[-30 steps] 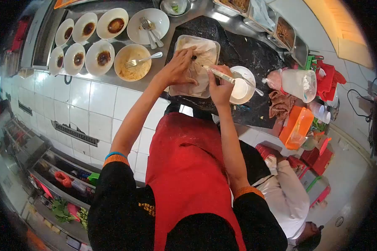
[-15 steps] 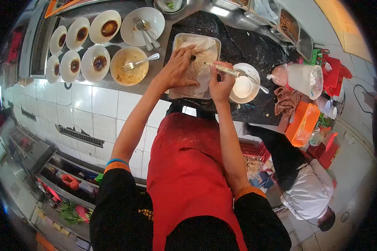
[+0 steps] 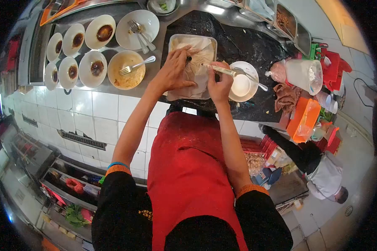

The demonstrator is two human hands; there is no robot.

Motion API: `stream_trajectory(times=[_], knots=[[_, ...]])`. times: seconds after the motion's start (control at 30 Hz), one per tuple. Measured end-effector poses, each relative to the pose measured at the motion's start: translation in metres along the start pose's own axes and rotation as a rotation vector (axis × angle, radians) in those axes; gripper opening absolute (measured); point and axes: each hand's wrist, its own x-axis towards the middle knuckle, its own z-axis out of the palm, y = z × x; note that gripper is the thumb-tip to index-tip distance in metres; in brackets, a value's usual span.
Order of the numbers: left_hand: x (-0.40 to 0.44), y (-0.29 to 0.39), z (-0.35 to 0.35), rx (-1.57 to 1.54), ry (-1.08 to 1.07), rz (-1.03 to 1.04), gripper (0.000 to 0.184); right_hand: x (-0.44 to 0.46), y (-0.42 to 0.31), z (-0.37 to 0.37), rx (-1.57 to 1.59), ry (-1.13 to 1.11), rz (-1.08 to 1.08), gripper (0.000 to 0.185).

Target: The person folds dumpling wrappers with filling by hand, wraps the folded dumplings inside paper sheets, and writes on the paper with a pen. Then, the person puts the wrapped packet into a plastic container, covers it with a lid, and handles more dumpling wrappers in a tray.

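Note:
A pale rectangular tray [image 3: 216,47] lies on the black worktop and holds thin, floppy, cream-coloured sheets [image 3: 201,81]. My left hand [image 3: 174,72] rests over their left side, fingers and thumb spread. A small dark spot shows beside its fingertips. My right hand [image 3: 220,87] pinches a pale, slim, flat stick [image 3: 225,70], its tip pointing left over the sheets; its exact kind is unclear. Just right of this hand sits a white bowl [image 3: 252,69] with a smaller white round dish [image 3: 240,85] and a metal utensil [image 3: 262,86] lying across it.
White bowls [image 3: 92,77] with dark sauce stand in two rows at left. Nearby are a bowl with a fork [image 3: 132,68] and a bowl [image 3: 123,35] holding cutlery. A brown cloth [image 3: 285,97], orange bin [image 3: 304,119] and plastic tub [image 3: 304,75] sit at right. A person [image 3: 322,173] is behind.
My hands keep nearly the same pose over the tray, with the stick still in the right. The view has shifted slightly. The person at lower right has moved farther off.

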Motion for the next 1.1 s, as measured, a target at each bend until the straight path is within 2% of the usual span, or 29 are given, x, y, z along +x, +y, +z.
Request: stream_trajectory(times=[0.2,0.27,0.47,0.57,0.77,0.93,1.1], knots=[[0.001,-0.002,0.002,0.017,-0.001,-0.003,0.115,-0.004,-0.006,-0.002,-0.078,0.009,-0.019,0.01],[0.0,-0.005,0.005,0.039,-0.002,-0.013,0.113,-0.004,-0.01,-0.004,-0.068,-0.006,-0.101,0.01],[0.001,-0.005,0.002,0.039,0.0,0.014,0.111,-0.007,-0.007,-0.01,0.025,0.056,0.022,0.01],[0.002,-0.001,0.001,0.046,0.02,0.028,0.111,-0.005,-0.014,-0.015,-0.046,0.024,0.035,0.009],[0.0,-0.005,0.003,0.053,0.022,0.039,0.112,-0.022,-0.016,-0.014,-0.007,-0.03,-0.018,0.01],[0.0,-0.003,0.003,0.046,0.027,0.007,0.108,-0.024,-0.014,-0.024,-0.01,-0.008,0.053,0.009],[0.001,-0.003,0.004,0.044,0.056,0.045,0.103,-0.02,-0.008,-0.024,-0.024,-0.016,-0.019,0.009]])
